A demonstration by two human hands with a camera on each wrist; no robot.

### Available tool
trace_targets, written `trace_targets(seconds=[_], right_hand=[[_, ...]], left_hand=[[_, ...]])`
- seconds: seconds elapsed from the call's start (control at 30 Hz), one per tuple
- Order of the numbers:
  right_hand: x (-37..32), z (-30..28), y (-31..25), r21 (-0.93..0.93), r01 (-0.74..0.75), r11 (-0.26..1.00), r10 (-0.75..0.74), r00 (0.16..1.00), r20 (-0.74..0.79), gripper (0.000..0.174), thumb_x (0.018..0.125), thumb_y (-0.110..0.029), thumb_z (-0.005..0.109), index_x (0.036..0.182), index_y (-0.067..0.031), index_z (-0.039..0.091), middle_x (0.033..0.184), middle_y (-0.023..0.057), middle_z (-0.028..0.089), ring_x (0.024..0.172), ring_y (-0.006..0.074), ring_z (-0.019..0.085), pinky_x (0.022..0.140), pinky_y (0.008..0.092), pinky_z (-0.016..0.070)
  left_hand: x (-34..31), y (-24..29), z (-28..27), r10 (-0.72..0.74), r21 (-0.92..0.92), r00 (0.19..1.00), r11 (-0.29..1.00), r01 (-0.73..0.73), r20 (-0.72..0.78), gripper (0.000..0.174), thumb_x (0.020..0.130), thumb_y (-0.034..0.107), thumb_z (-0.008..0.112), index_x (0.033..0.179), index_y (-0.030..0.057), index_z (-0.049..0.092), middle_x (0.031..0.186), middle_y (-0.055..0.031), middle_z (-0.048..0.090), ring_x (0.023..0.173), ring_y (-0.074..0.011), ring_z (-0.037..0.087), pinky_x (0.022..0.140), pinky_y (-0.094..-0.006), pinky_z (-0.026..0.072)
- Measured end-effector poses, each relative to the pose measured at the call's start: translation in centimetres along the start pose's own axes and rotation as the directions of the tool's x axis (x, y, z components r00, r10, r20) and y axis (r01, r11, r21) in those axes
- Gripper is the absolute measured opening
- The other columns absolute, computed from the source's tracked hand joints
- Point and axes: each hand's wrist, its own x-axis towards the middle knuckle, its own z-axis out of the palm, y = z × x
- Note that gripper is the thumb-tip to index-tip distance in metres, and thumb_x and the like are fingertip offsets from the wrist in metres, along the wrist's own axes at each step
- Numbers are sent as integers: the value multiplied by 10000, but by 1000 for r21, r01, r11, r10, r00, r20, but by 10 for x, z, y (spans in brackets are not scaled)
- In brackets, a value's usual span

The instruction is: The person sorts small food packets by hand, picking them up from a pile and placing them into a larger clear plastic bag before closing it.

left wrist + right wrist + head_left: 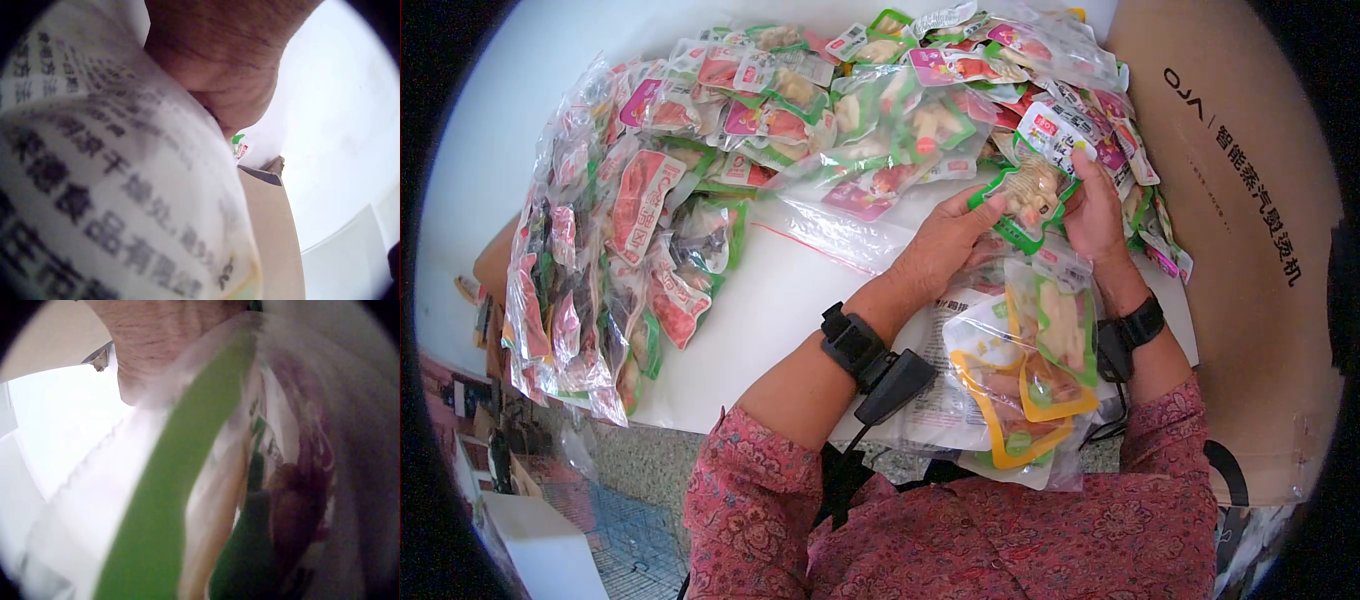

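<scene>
In the head view, both hands hold a green-edged clear snack packet (pixel 1028 192) of pale food, which looks like pickled chicken feet, tilted over the table. My left hand (pixel 945 238) pinches its lower left edge, thumb on top. On its right side, my right hand (pixel 1097 212) grips it with the thumb along the edge. Below the hands, a clear plastic bag (pixel 1020 375) of yellow- and green-edged packets lies between the forearms. White printed wrapping (pixel 119 187) fills much of the left wrist view. A green-edged packet (pixel 169 469) behind clear plastic dominates the right wrist view.
Clear bags of snack packets (pixel 770 100) are heaped along the back of the white table (pixel 790 310). Another bagged stack (pixel 590 290) stands at the left. A tall cardboard box (pixel 1240 200) borders the right side. Wire mesh (pixel 620 530) shows at lower left, below the table.
</scene>
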Motion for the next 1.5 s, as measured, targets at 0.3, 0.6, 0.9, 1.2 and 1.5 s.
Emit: trace_targets(seconds=[0.3,0.6,0.9,1.2,1.5], right_hand=[[6,-19,9,-265,102,959,-98,995,27,231,910,-172,385,1044,-14,488,929,57,538,837,119,547,659,227,468],[-1,-2,-1,54,14,998,-15,1000,8,250,889,-216,432,1029,-20,496,982,65,556,901,142,558,732,276,468],[18,-21,-7,-253,323,912,-369,915,-161,289,859,-227,466,1043,-9,517,918,48,576,716,105,547,565,241,454],[10,-6,-10,-333,317,888,-239,937,254,370,818,-191,493,1153,-33,487,932,34,563,748,86,545,604,223,466],[-23,9,-33,-377,-215,901,380,813,442,440,822,-174,494,1237,-57,408,960,42,562,733,96,578,541,228,503]], left_hand=[[-1,1,1,0,-19,1000,1000,0,-4,410,889,304,455,1195,34,418,998,-58,566,816,-90,546,677,-209,459],[-4,4,2,-9,54,1000,998,11,-22,393,888,323,452,1162,42,450,879,-34,559,677,-61,506,572,-200,442],[0,4,-1,397,775,918,582,-247,-6,267,837,222,543,912,-34,536,734,-28,533,701,-105,502,597,-237,422],[-2,42,26,648,846,715,202,-494,263,45,795,23,575,830,-2,563,741,-34,541,662,-97,491,601,-211,412],[10,50,19,581,843,758,214,-494,296,69,829,57,542,830,-6,568,744,-11,551,678,-66,483,613,-198,407]])
